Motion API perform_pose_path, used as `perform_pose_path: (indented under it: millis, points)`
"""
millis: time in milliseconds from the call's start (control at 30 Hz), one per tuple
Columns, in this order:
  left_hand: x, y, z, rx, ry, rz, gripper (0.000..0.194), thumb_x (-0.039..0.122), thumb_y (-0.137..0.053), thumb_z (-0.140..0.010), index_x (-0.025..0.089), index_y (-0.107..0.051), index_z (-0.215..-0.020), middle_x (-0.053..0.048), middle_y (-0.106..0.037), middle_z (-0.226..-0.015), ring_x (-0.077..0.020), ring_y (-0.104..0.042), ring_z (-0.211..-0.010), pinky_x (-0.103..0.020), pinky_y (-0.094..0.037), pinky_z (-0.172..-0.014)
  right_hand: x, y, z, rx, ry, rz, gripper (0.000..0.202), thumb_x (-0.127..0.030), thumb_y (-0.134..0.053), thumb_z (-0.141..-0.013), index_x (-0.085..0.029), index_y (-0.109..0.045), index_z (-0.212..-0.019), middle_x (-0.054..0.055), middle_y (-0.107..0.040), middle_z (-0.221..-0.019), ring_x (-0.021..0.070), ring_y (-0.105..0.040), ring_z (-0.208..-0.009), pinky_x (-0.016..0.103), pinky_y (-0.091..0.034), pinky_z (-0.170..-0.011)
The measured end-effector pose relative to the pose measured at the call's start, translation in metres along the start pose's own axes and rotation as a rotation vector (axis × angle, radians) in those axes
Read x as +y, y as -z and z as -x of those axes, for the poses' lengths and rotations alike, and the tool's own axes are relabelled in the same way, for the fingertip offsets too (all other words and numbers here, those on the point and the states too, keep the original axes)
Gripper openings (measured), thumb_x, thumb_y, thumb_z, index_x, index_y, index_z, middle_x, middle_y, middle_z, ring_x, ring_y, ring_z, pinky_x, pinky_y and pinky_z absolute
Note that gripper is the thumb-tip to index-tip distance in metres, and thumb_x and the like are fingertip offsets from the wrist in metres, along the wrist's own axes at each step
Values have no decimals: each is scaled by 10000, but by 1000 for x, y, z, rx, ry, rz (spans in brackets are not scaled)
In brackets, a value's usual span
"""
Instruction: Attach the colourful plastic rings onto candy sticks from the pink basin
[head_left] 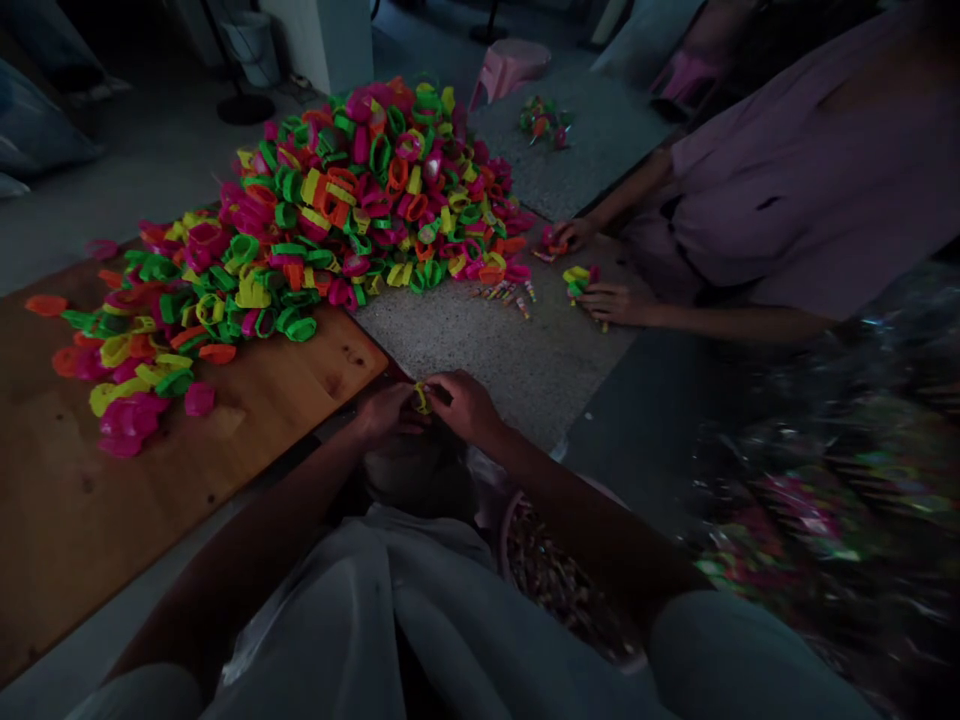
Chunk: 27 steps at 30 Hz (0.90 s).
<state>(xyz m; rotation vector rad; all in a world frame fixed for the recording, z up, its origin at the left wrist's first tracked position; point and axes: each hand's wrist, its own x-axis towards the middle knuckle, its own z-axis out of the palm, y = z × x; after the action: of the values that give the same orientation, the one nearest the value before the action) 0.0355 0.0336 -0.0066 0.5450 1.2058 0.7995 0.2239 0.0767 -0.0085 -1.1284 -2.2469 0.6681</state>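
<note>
A small yellow plastic piece (421,398) is held between my two hands, just off the near corner of the wooden table. My left hand (390,410) grips it from the left, and my right hand (463,402) pinches it from the right. Beyond them lies a large heap of pink, green, yellow and orange plastic pieces (360,190), spread across the wooden table (300,390) and the grey speckled table (420,330).
At the right, a person (787,180) handles coloured pieces beside small striped sticks (510,293). A basket of small wrapped items (555,570) stands by my right forearm. Clear bags of coloured things (825,500) fill the lower right. A pink stool (514,65) stands behind.
</note>
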Motion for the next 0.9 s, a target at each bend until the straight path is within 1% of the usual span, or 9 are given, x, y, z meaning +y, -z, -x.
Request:
perform_pose_path:
  millis: [167,233,300,367,500,600,700,800,900]
  points:
    - [-6,-7,6,24,-92,57,312,494,-602,-1009,195,-634,-1092,-79,-704,-1067,-179,-746,-863,-276,-622,-691,-1,-4,4,-30,38,101,111,-222,-656,-1001,-219,-745,-1066,91,-786,-1037,262,-684,-991,394,-500,-938]
    - [-7,-11,9,14,-155,-15,346,509,-679,-969,184,-649,-1083,-91,-710,-1092,-191,-740,-932,-274,-628,-715,-2,-5,5,-44,31,104,129,-206,-659,-992,-214,-744,-1089,97,-786,-1063,267,-685,-1005,400,-500,-945]
    - [-7,-13,10,39,-196,-94,349,477,-750,-924,178,-649,-1072,-89,-709,-1100,-188,-728,-952,-260,-626,-712,-2,-6,6,-47,10,70,165,-177,-673,-964,-214,-743,-1109,94,-787,-1097,264,-687,-1028,397,-502,-958]
    - [-7,-14,8,66,-195,-120,319,424,-768,-908,180,-637,-1065,-76,-706,-1080,-169,-718,-915,-243,-616,-692,0,-5,6,-40,-31,3,176,-173,-682,-944,-219,-746,-1101,80,-787,-1091,247,-693,-1019,380,-509,-953]
    - [-4,-10,3,79,-118,-175,215,322,-692,-924,185,-606,-1066,-34,-683,-920,-136,-686,-751,-227,-585,-627,9,6,0,11,-101,-147,150,-248,-634,-984,-226,-761,-1061,61,-781,-1038,211,-699,-966,346,-527,-918]
    - [-3,-6,2,102,-160,-355,190,305,-626,-941,197,-565,-1084,-9,-656,-821,-137,-653,-661,-225,-545,-589,19,17,-6,32,-46,-132,173,-259,-634,-987,-223,-780,-1071,82,-774,-1071,230,-686,-1027,378,-514,-973]
    - [-2,-6,1,162,-225,-633,135,322,-572,-975,209,-561,-1046,-11,-623,-733,-171,-634,-621,-262,-519,-612,27,24,-11,-36,47,-89,196,-271,-629,-1004,-238,-797,-1099,89,-768,-1084,251,-668,-1068,413,-494,-1009]
    - [-1,-11,0,222,-295,-865,100,301,-572,-979,210,-574,-1020,-48,-612,-734,-226,-657,-696,-312,-521,-701,30,25,-15,-127,128,-60,242,-331,-601,-1043,-248,-805,-1142,95,-764,-1103,258,-652,-1075,419,-483,-1012]
    - [2,-16,-2,251,-316,-1048,134,290,-529,-1000,185,-585,-1059,-124,-663,-855,-293,-699,-852,-374,-530,-819,32,25,-18,-172,207,-13,310,-391,-553,-1077,-242,-807,-1172,108,-757,-1114,261,-638,-1069,414,-472,-1007]
